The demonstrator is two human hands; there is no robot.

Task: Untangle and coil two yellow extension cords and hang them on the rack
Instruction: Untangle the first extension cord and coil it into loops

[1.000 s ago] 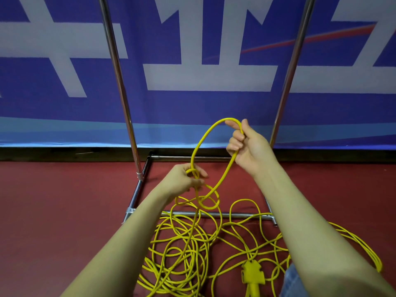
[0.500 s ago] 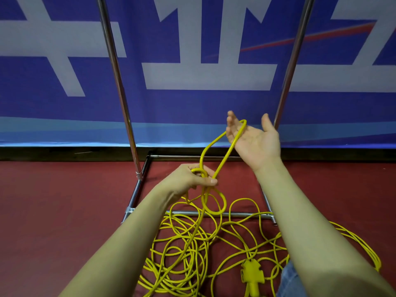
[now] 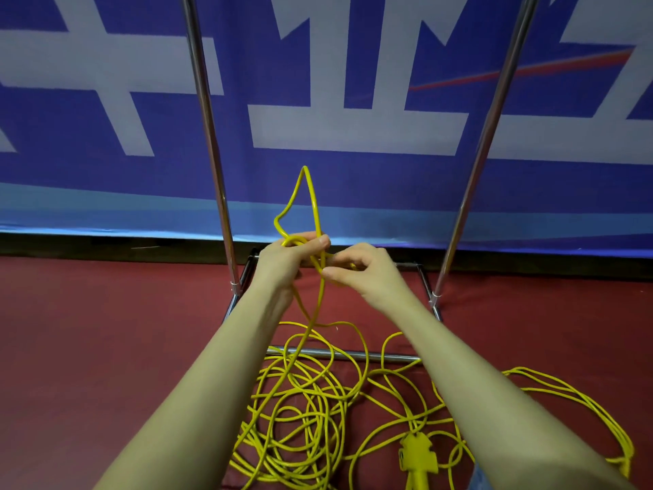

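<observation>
A person's left hand (image 3: 295, 258) grips gathered turns of yellow extension cord (image 3: 312, 203) above the rack's base bar (image 3: 344, 355), while the right hand (image 3: 358, 268), raised and spread half a second ago, has dropped beside it to pinch the strand, folding a fresh loop upward. Coiling has only begun: most cord lies tangled on the red floor (image 3: 106, 348), its multi-outlet socket end (image 3: 417, 454) nearest the person. The rack's uprights (image 3: 208, 136) leave open room between them.

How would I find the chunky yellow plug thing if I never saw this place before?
Start at the shiny metal rack standing in front of the big blue and white banner, then look down at the red floor in front of it, where the yellow cords lie in a tangle. The plug block sits near the bottom edge, beside the right forearm. It is the only thick, blocky yellow lump among thin loops.
</observation>
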